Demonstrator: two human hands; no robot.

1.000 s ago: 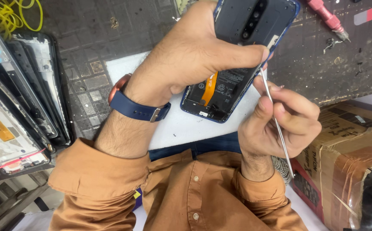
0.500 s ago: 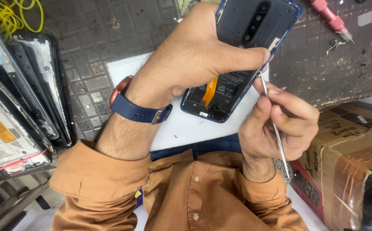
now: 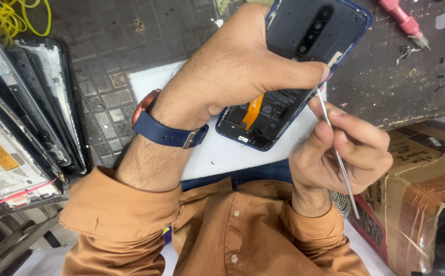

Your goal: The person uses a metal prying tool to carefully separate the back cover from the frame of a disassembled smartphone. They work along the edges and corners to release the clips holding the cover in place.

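The left hand (image 3: 232, 76) is clenched around an opened phone (image 3: 289, 76), held above the counter (image 3: 386, 76) and a white mat (image 3: 222, 153). The dark back cover (image 3: 317, 30), with its row of camera holes, is lifted at an angle away from the blue-framed body, so the battery (image 3: 279, 102) and an orange flex ribbon (image 3: 250, 112) show in the gap. The right hand (image 3: 340, 153) grasps a thin metal pry tool (image 3: 335, 148) in a pencil grip; its tip sits at the phone's right edge, just where the left thumb presses on the cover.

Judging from this, the step in hand is the separating of the cover from the body. The seam looks open along the lower part, while the upper end is out of frame, so how much is still joined cannot be told. The next move seems to call for a shallow, steady slide of the tip along the edge, kept clear of the ribbon and battery.

Room is tight. A cardboard box (image 3: 417, 194) stands just beside the right wrist, and the counter's worn edge runs close above it. To the left, a stack of phone frames and screens (image 3: 18, 128) leans well apart from the hands. A red-handled tool (image 3: 404, 20) lies on the counter near the phone's upper right, and a coil of yellow wire (image 3: 7, 18) sits in the far left corner.
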